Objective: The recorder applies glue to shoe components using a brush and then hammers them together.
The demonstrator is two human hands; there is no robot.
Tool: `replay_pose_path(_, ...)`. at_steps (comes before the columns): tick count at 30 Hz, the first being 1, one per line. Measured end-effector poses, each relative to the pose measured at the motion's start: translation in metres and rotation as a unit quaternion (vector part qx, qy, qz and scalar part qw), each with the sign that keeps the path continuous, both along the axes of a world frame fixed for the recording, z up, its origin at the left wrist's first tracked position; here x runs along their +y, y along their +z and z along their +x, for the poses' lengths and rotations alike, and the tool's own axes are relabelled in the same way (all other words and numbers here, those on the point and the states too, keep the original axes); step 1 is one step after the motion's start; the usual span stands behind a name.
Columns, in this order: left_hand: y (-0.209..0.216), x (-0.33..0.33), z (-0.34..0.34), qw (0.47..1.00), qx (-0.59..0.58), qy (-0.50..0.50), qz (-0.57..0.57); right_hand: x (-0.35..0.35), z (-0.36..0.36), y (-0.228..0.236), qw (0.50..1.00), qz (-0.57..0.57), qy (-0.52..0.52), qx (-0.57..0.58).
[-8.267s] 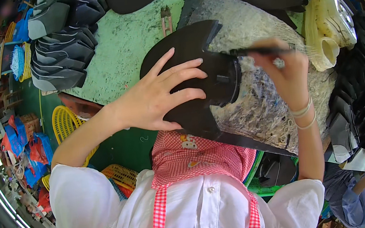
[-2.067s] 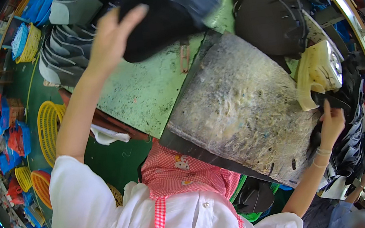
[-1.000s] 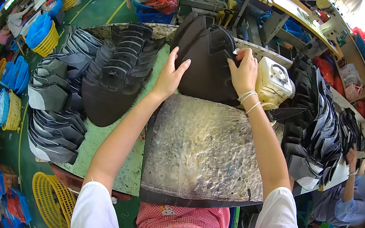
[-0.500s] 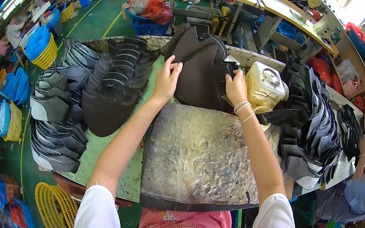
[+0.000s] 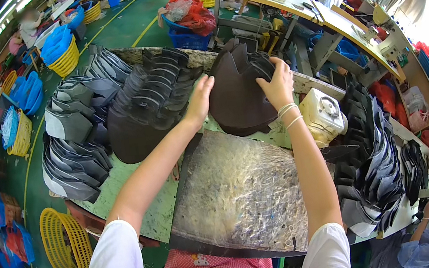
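A stack of dark brown cut pieces (image 5: 234, 101) with notched far edges lies at the far middle of the bench. My left hand (image 5: 200, 101) rests along its left edge, fingers stretched out. On the other side, my right hand (image 5: 278, 85) grips the stack's right edge, thumb on top and fingers around the outer side. To the left, a fanned row of similar dark pieces (image 5: 136, 139) lies overlapped. A worn, stained board (image 5: 233, 191) sits between my forearms.
A cream plastic container (image 5: 323, 114) stands right of my right wrist. Piles of grey-black pieces (image 5: 79, 157) line the left, and more black pieces (image 5: 364, 157) the right. A long sewing table (image 5: 283, 0) stands beyond. A person (image 5: 416, 243) sits at lower right.
The stack's pieces now lie more squared together. My right hand has moved farther away, up the stack's right edge; my left hand has slid slightly nearer, onto its left side.
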State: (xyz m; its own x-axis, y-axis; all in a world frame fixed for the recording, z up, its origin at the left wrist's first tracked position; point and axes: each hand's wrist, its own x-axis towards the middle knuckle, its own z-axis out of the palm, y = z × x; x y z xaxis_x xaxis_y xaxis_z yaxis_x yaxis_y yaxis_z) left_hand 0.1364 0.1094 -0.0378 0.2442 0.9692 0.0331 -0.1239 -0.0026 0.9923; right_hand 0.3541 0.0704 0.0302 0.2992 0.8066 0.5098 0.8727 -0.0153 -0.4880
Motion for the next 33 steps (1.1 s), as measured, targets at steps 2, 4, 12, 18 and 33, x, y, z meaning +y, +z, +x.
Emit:
replay_pose_path(2, 0.005, -0.007, 0.003, 1.000, 0.003, -0.028, -0.006, 0.010, 0.006, -0.006, 0.996, -0.045, -0.021, 0.070)
replay_pose_path(4, 0.006, -0.016, 0.006, 0.999, 0.000, -0.041, -0.018, 0.007, 0.006, -0.015, 0.997, -0.068, 0.000, -0.024)
replay_pose_path(12, 0.014, -0.025, 0.002, 0.998, -0.047, -0.039, -0.015, -0.032, -0.016, 0.010, 0.984, -0.073, 0.076, 0.146)
replay_pose_path(18, 0.094, -0.039, -0.051, 0.965, -0.041, -0.114, 0.234, -0.094, -0.035, 0.064, 0.931, 0.112, 0.300, 0.176)
replay_pose_path(33, 0.128, -0.073, -0.085, 0.928, 0.066, -0.276, 0.243, -0.124, -0.079, 0.026, 0.914, 0.027, 0.342, 0.218)
